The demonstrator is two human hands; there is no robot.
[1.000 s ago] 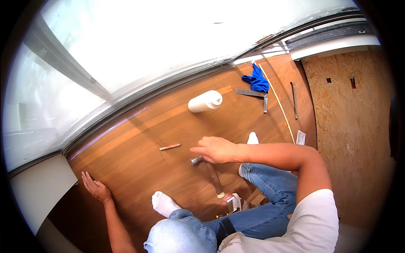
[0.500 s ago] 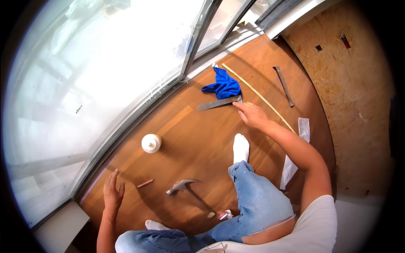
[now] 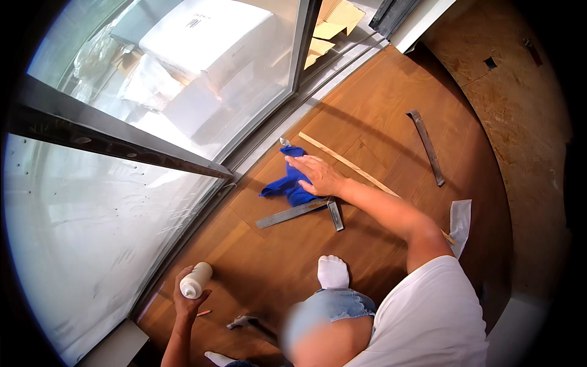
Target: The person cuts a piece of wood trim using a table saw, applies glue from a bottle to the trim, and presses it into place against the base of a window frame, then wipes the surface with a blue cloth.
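My left hand point(image 3: 184, 301) is wrapped around a white squeeze bottle point(image 3: 198, 278), which tilts toward me near the window track. My right hand point(image 3: 319, 175) reaches over a crumpled blue cloth point(image 3: 292, 178), fingers stretched out and thumb apart. Whether the fingertips press on the cloth I cannot tell. Close below that hand, a metal try square point(image 3: 290, 215) lies on the wooden floor, one end of its blade against the cloth. Just beyond the cloth sits a small clear, shiny piece point(image 3: 284, 142).
A thin wooden strip point(image 3: 348, 162) runs under my right forearm. Farther right lie a flat pry bar point(image 3: 427, 148) and a white plastic strip point(image 3: 460, 226). A red pencil point(image 3: 204, 313) and a claw hammer point(image 3: 243, 322) lie near my legs. Glass panels point(image 3: 92, 244) border the left.
My left hand has taken hold of the bottle and tilted it. My right hand has moved from the try square to over the blue cloth. The view has shifted.
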